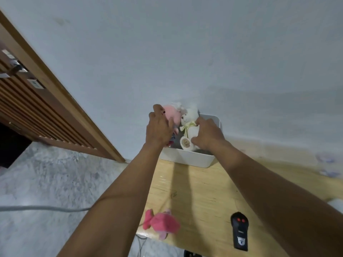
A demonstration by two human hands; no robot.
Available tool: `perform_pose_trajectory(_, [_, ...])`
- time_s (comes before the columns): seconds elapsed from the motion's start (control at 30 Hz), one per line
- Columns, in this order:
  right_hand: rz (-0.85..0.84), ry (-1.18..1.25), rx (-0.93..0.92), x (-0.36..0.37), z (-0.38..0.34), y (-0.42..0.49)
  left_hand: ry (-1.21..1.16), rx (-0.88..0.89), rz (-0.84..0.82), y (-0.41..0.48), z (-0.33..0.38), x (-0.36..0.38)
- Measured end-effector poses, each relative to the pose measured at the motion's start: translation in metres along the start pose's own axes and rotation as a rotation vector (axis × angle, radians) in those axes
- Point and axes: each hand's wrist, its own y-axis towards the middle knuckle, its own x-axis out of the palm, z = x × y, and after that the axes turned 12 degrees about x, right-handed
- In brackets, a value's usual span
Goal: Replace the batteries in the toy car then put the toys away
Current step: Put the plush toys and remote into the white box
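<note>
Inside white bin (187, 157), bear (191, 127) upright

Bin (187, 158) against wall (204, 52), packed with two plush toys. Open tabletop (202, 184) between bin and near edge; pink plush (163, 223) and remote (239, 231) block near strip.

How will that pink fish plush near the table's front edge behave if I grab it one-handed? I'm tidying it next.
The pink fish looks like soft fleece, so it should squash and flop rather than hold its shape. It is probably light for its size, like the plush toys both hands are lowering into the white bin. It lies right at the table edge, so a push could drop it.
</note>
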Motion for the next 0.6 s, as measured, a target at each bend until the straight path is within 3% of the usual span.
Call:
perform_pose_trajectory(0.17, [-0.019, -0.114, -0.029, 0.027, 0.010, 0.013, 0.017, -0.069, -0.112, 0.014, -0.015, 0.017])
perform_pose_trajectory(0.27, [-0.011, -0.040, -0.059, 0.030, 0.013, 0.014, 0.010, -0.068, -0.207, 0.012, -0.029, 0.026])
perform_pose_trajectory(0.43, [0.282, 0.162, -0.211, 0.016, 0.028, -0.019, 0.010, 0.013, -0.240, -0.006, -0.027, 0.022])
perform_pose_trajectory(0.6, [0.416, 0.237, -0.165, 0.019, 0.079, -0.073, -0.023, 0.249, -0.206, -0.054, 0.002, 0.005])
